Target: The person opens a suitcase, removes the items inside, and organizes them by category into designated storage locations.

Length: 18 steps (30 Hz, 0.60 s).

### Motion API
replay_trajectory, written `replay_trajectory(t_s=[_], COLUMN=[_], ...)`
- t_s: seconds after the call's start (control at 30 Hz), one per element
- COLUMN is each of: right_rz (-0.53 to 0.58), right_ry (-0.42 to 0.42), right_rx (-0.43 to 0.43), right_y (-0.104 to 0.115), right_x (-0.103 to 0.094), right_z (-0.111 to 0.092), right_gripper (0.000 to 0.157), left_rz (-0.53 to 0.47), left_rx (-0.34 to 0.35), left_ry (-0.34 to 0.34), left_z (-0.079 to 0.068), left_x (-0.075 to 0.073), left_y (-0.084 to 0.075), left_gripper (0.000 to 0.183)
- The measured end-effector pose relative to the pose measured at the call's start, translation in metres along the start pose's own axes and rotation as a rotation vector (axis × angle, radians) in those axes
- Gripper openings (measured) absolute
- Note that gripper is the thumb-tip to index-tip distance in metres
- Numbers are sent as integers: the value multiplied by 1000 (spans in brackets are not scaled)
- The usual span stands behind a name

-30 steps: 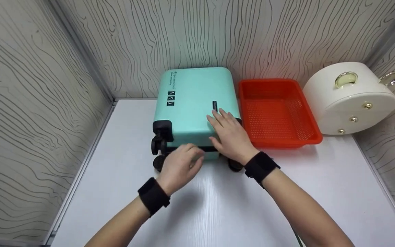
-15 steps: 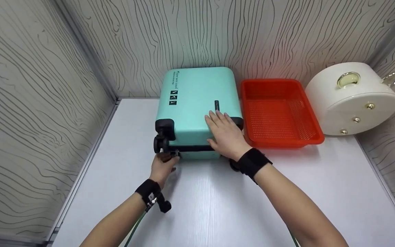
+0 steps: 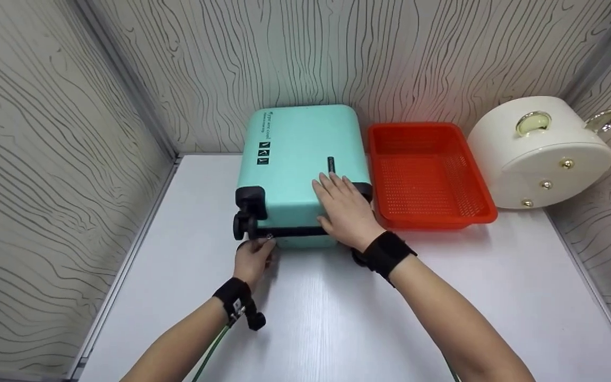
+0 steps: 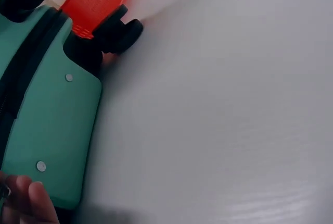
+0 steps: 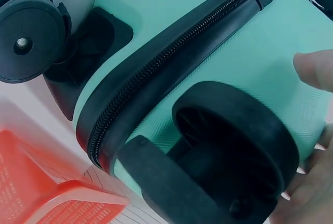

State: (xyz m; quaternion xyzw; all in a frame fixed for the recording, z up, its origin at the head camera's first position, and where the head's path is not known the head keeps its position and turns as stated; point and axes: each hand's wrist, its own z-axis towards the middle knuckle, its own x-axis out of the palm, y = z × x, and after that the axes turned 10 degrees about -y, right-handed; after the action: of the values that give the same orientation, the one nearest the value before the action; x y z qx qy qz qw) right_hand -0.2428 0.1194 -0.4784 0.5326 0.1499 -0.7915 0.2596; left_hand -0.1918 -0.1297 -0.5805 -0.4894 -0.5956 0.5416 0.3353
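Observation:
A mint-green suitcase (image 3: 303, 140) lies flat on the white table, its black wheels (image 3: 244, 225) facing me. My left hand (image 3: 251, 261) is at the suitcase's near left corner, just below the wheel. Its fingers (image 4: 39, 200) are curled at the black zipper band, pinching a small metallic zipper pull (image 4: 4, 190), mostly hidden. My right hand (image 3: 349, 216) rests with extended fingers on the top shell near the right corner. In the right wrist view, the zipper (image 5: 151, 67) runs round the suitcase edge between the two shells, its teeth meshed there.
Right of the suitcase stands a red plastic basket (image 3: 427, 220), close against its side. Farther right is a round cream case (image 3: 539, 154) with gold-coloured handles and feet. Patterned wall panels (image 3: 305, 53) enclose the table at the back and sides.
My left hand has moved left and down from in front of the suitcase to the zipper at its near left corner. My right hand has settled flatter on the shell. The suitcase stays in place.

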Motion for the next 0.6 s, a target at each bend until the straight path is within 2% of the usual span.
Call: replay_trajectory(t_s=[0.1,0.23,0.43,0.6], right_rz=[-1,-13,-45,-99], right_ry=[-25,-30,16,44], right_rx=[1,11,-18,-49], right_y=[1,8,31,46], right_x=[2,6,12,21], right_z=[2,8,31,48], right_gripper=[77,84,98,109], left_rz=[36,25,-1,40], left_rx=[25,50,43,58], left_ry=[-4,3,-17,-17], left_z=[1,2,5,5], left_x=[-5,-11,-13,-12], left_y=[1,1,1,-2], left_gripper=[31,29,26,26])
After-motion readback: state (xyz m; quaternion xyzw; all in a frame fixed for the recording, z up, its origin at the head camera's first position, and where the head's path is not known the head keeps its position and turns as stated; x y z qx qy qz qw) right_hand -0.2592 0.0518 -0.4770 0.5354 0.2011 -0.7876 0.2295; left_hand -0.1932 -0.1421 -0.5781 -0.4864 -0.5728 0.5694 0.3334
